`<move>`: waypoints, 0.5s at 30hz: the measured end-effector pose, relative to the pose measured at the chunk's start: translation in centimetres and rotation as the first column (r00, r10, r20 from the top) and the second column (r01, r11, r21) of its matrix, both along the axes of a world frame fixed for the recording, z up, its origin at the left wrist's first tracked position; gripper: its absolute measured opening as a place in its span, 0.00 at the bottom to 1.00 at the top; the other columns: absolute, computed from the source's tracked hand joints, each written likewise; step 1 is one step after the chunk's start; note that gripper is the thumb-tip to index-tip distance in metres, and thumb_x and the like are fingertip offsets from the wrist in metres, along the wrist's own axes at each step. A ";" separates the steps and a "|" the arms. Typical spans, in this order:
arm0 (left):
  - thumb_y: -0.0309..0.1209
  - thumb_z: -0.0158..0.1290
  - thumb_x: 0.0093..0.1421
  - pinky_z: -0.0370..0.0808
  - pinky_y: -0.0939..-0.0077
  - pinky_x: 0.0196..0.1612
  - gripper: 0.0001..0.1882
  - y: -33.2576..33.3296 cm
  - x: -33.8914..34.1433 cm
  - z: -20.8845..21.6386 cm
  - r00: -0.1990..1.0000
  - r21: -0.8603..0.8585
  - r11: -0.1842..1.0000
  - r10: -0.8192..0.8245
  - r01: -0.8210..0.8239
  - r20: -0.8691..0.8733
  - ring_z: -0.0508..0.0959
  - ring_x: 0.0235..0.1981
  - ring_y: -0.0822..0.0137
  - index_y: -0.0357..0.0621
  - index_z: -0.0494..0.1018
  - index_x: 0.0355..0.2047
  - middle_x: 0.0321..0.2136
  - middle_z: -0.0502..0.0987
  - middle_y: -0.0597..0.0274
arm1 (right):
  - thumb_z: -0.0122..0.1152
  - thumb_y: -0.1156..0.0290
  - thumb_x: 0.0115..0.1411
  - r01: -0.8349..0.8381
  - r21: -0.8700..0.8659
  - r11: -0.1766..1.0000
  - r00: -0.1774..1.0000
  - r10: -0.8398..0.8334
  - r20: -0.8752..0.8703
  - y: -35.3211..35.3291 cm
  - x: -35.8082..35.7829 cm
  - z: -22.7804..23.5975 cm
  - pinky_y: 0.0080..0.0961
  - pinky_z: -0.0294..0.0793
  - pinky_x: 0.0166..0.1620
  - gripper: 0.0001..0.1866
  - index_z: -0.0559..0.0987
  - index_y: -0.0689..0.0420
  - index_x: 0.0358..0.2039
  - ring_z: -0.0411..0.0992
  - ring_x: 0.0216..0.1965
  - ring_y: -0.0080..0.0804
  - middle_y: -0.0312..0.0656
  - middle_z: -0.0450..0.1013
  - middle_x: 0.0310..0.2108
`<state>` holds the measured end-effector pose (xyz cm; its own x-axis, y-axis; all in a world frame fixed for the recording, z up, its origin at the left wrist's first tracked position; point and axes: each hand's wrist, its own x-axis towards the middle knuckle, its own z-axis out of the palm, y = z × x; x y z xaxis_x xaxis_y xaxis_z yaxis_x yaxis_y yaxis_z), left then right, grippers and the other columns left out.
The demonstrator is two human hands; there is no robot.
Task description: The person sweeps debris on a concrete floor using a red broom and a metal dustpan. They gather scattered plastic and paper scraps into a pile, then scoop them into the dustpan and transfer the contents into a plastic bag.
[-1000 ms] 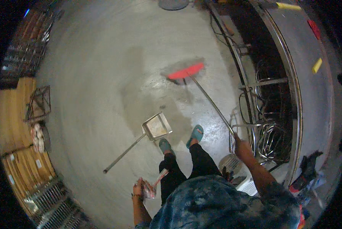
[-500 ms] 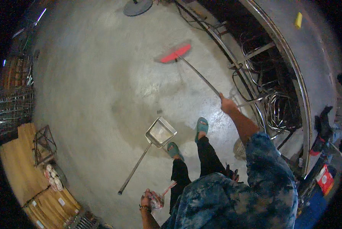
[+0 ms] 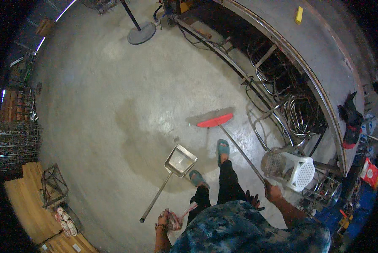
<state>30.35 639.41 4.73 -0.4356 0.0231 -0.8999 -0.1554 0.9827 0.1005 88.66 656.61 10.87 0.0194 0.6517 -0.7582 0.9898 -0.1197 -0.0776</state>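
Observation:
My right hand (image 3: pixel 273 191) is closed around the upper end of a long-handled broom (image 3: pixel 215 120) with a red head. The broom's head rests on the concrete floor ahead of my right foot, its bristles pointing away from me. In my closed left hand (image 3: pixel 162 220) is a crumpled, reddish-white plastic bag (image 3: pixel 175 220). A metal dustpan (image 3: pixel 172 173) with a long handle lies in front of my left foot, touched by neither hand. Just past its far rim is a small dark patch of debris (image 3: pixel 176 139).
A long metal-edged bench (image 3: pixel 296 57) runs along the right, with coiled metal tubing (image 3: pixel 301 116) beneath. A white plastic stool (image 3: pixel 299 173) stands near my right arm. Wooden boards (image 3: pixel 24 202) and a metal frame (image 3: pixel 54 185) lie left. A round-based stand (image 3: pixel 141 33) is far ahead.
My right hand has drawn back toward me, pulling the broom head nearer across the floor. My left hand still holds the bag. The view has shifted, bringing the white stool into sight.

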 end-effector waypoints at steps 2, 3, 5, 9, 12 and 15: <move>0.61 0.57 0.50 0.73 0.65 0.38 0.33 -2.0 0.2 -1.5 0.987 0.002 0.998 0.063 -0.064 0.147 0.77 0.33 0.57 0.38 0.77 0.33 0.30 0.78 0.53 | 0.51 0.71 0.57 0.079 -0.094 0.992 0.997 -0.078 0.013 0.8 -0.9 1.8 0.50 0.73 0.29 0.32 0.60 0.47 0.64 0.74 0.26 0.57 0.53 0.75 0.25; 0.61 0.56 0.50 0.73 0.65 0.37 0.33 -2.8 0.4 -2.1 0.980 -0.043 0.995 0.092 -0.086 0.176 0.76 0.31 0.58 0.38 0.77 0.31 0.28 0.78 0.54 | 0.51 0.72 0.57 0.047 0.029 0.998 0.995 -0.044 -0.093 1.9 -1.5 1.7 0.50 0.73 0.30 0.32 0.60 0.47 0.64 0.74 0.26 0.57 0.53 0.74 0.25; 0.59 0.55 0.53 0.72 0.65 0.34 0.30 -3.4 1.6 -2.5 0.966 0.029 0.983 0.173 -0.182 0.192 0.76 0.29 0.60 0.39 0.77 0.29 0.26 0.78 0.55 | 0.52 0.72 0.55 0.039 0.182 0.982 0.961 0.013 -0.275 5.5 -2.4 0.0 0.50 0.72 0.31 0.34 0.60 0.47 0.64 0.74 0.26 0.57 0.53 0.74 0.24; 0.51 0.54 0.59 0.73 0.66 0.30 0.23 -0.6 6.3 0.8 0.995 0.098 0.995 -0.026 0.017 0.098 0.76 0.27 0.62 0.40 0.77 0.28 0.25 0.78 0.56 | 0.55 0.70 0.53 0.081 0.281 0.956 0.893 0.055 -0.447 20.2 -7.2 -8.5 0.50 0.73 0.36 0.34 0.61 0.51 0.62 0.74 0.32 0.59 0.57 0.74 0.28; 0.51 0.54 0.59 0.73 0.65 0.31 0.23 3.1 10.7 3.3 0.995 0.088 0.995 0.042 -0.050 0.095 0.76 0.28 0.62 0.40 0.76 0.30 0.26 0.78 0.56 | 0.53 0.72 0.52 -0.032 0.279 0.960 0.919 0.138 -0.369 36.5 -14.3 -14.1 0.52 0.73 0.39 0.31 0.63 0.55 0.59 0.74 0.35 0.61 0.59 0.75 0.32; 0.51 0.54 0.59 0.73 0.65 0.32 0.23 6.1 14.3 3.5 0.989 0.047 0.994 0.097 -0.103 0.112 0.76 0.29 0.62 0.40 0.76 0.31 0.27 0.78 0.56 | 0.47 0.70 0.58 -0.160 0.293 0.943 0.941 0.234 -0.242 51.9 -21.7 -17.1 0.50 0.74 0.44 0.28 0.62 0.52 0.61 0.75 0.41 0.55 0.57 0.75 0.40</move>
<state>44.68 645.52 8.22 -0.3370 0.0329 -0.9409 -0.2653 0.9556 0.1284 66.92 708.55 -6.22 -0.3109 0.7986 -0.5154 0.9279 0.1376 -0.3465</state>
